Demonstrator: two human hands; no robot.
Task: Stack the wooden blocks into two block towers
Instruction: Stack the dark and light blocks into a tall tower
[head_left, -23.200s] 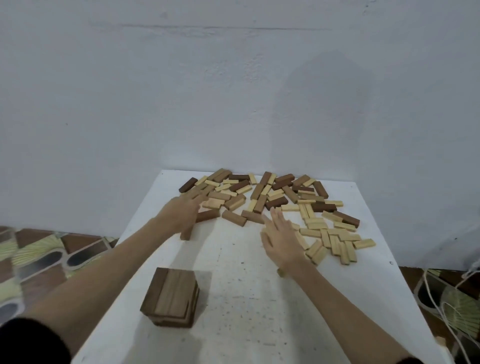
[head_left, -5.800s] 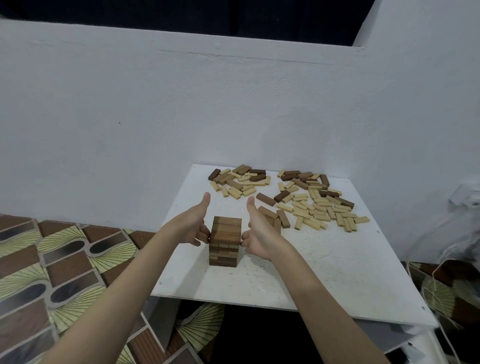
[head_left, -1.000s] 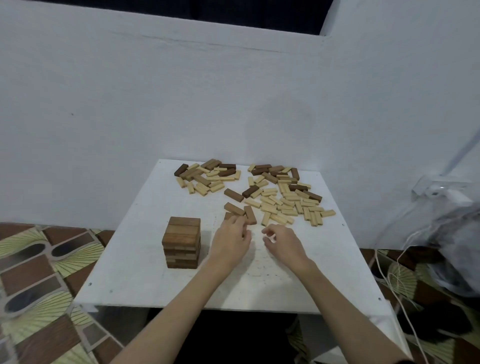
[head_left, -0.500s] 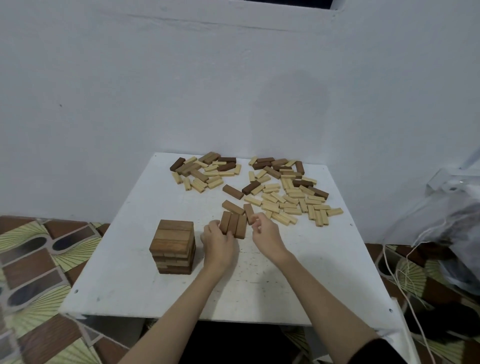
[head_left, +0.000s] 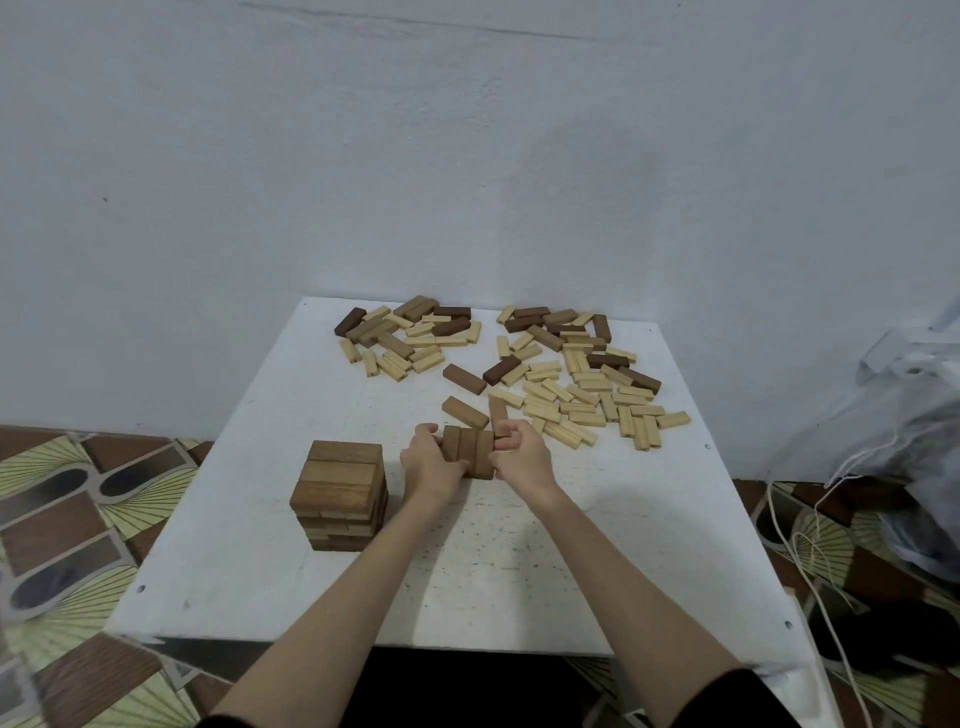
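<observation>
Both hands, left hand (head_left: 429, 464) and right hand (head_left: 519, 459), fingers curled, pinch a row of three brown wooden blocks (head_left: 467, 451) mid-bench, right of the finished brown block tower (head_left: 340, 495); square ends flush, squeeze evenly; pale blocks (head_left: 587, 400) scattered beyond on white bench (head_left: 623, 545).

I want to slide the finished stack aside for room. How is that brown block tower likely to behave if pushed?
The tower is loose blocks in crossed layers, some edges already uneven, so a push would probably shift layers rather than move it whole. It stands taller than wide: a high push may tip it; a low one is safer. The white table looks smooth, so it should slide.
</observation>
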